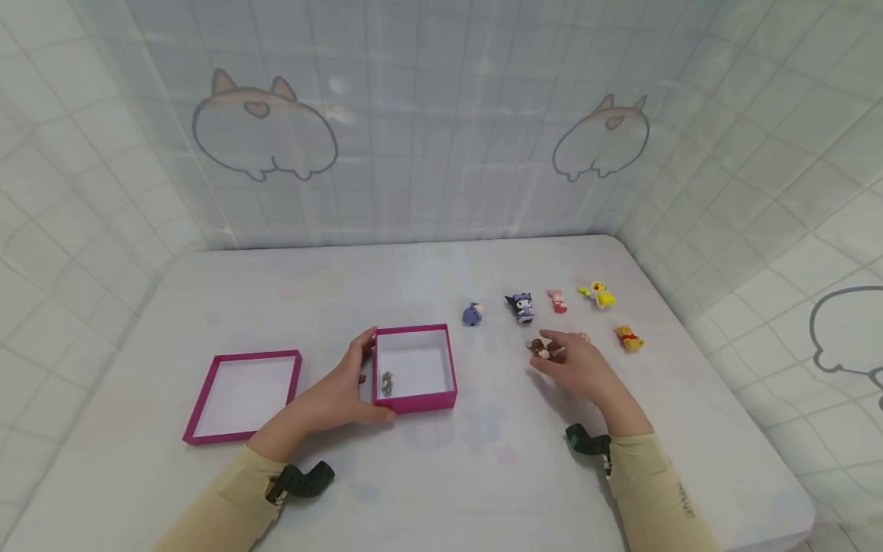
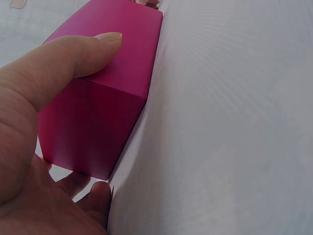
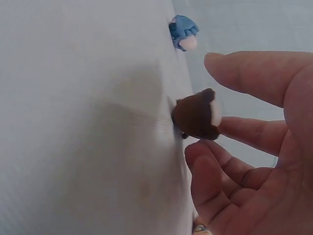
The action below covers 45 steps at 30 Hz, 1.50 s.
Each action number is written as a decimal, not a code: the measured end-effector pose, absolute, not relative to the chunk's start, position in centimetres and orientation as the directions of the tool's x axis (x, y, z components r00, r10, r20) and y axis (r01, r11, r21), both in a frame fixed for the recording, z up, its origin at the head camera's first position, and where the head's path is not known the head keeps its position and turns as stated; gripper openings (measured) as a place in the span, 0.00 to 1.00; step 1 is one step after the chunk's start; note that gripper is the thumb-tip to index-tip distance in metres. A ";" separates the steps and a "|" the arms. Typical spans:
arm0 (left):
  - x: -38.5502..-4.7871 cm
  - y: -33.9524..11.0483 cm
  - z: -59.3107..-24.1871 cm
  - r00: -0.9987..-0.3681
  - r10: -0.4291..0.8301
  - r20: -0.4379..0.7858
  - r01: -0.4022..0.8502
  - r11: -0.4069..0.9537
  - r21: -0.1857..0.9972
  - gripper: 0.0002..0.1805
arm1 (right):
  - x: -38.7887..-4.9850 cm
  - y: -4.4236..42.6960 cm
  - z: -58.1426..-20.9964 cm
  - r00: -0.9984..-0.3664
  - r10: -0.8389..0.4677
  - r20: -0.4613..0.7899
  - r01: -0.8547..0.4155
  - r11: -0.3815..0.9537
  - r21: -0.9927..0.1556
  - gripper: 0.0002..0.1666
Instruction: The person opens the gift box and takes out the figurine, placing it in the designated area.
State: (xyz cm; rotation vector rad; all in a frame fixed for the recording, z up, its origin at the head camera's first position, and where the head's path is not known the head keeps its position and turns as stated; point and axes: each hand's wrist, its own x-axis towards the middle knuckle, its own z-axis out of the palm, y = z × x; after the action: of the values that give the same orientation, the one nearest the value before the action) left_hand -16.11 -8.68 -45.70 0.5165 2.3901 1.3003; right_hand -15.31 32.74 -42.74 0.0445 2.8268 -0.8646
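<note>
My left hand holds a magenta open box by its left side. The thumb lies on the box's front wall and the other fingers reach along its left side. Inside the box, near the left wall, is a small grey figurine. On the right, my right hand is spread around a small brown figurine with a pale face. Its thumb is apart from the figurine in the right wrist view, while the other fingers lie close beside it; whether they touch it I cannot tell.
A magenta-rimmed lid lies left of the box. Behind the right hand are a blue figurine, a purple-and-black one, a pink one and a yellow one. An orange-yellow bear figurine lies farther right.
</note>
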 end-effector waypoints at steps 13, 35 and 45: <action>-16.6 -9.1 -45.5 -0.861 0.485 -0.151 0.142 0.515 0.845 0.75 | -16.4 31.4 -41.5 -1.000 -0.007 0.012 -0.014 0.728 -0.686 0.36; -15.9 -8.6 -45.9 -0.861 0.488 -0.144 0.137 0.495 0.858 0.74 | -18.6 16.8 -38.2 -0.854 -0.517 0.059 -0.400 0.579 -0.710 0.26; -15.8 -8.7 -45.7 -0.857 0.498 -0.130 0.153 0.487 0.860 0.74 | -18.9 15.0 -39.5 -0.825 -0.566 0.006 -0.401 0.577 -0.711 0.29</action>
State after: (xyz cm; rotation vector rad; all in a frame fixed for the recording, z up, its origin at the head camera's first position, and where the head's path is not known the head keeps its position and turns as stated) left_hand -15.84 -8.70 -45.71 0.5444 2.3746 1.3193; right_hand -18.89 15.02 -39.46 -0.8055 2.5870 -1.0834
